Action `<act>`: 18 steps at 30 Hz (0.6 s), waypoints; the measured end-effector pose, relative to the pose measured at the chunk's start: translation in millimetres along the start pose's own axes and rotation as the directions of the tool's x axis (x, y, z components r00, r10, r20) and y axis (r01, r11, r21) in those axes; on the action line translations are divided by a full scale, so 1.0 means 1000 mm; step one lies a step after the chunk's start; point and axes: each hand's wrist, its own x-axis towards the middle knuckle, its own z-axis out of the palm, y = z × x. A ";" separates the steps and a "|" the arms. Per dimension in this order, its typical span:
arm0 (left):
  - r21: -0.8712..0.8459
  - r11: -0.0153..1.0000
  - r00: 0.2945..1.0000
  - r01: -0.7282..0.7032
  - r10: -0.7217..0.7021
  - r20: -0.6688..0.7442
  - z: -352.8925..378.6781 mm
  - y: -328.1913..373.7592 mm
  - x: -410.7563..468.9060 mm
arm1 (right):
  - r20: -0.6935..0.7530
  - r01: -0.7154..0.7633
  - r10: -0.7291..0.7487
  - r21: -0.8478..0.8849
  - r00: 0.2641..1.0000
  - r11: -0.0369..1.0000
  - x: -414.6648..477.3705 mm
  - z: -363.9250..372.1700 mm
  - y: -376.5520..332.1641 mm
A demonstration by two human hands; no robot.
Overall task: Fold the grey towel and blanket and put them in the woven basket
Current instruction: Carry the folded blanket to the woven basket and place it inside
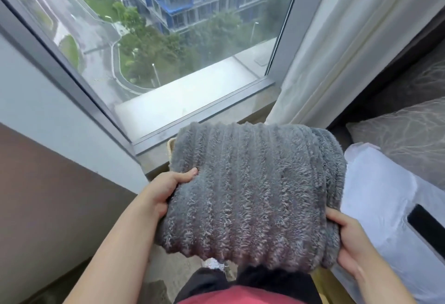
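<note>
Head view shows the folded grey blanket (250, 190) held in the air by both hands. Left hand (163, 193) and right hand (349, 243) each pinch a near edge, thumbs on top. Woven basket (171, 147) is mostly hidden behind it, at far left.

Fluffy ribbed grey blanket (252, 190), smooth glass window (168, 38), possibly woven basket (171, 146) rim
</note>
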 end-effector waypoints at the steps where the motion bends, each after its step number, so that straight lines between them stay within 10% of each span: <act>1: -0.002 1.000 1.000 0.004 -0.004 0.005 -0.001 0.011 0.008 | 0.000 -0.013 0.013 0.003 1.000 1.000 0.009 0.007 -0.006; 18: -0.328 0.944 0.945 0.029 -0.132 -0.298 -0.070 0.066 0.185 | 0.038 -0.410 0.454 -0.368 0.890 0.835 0.321 0.117 -0.082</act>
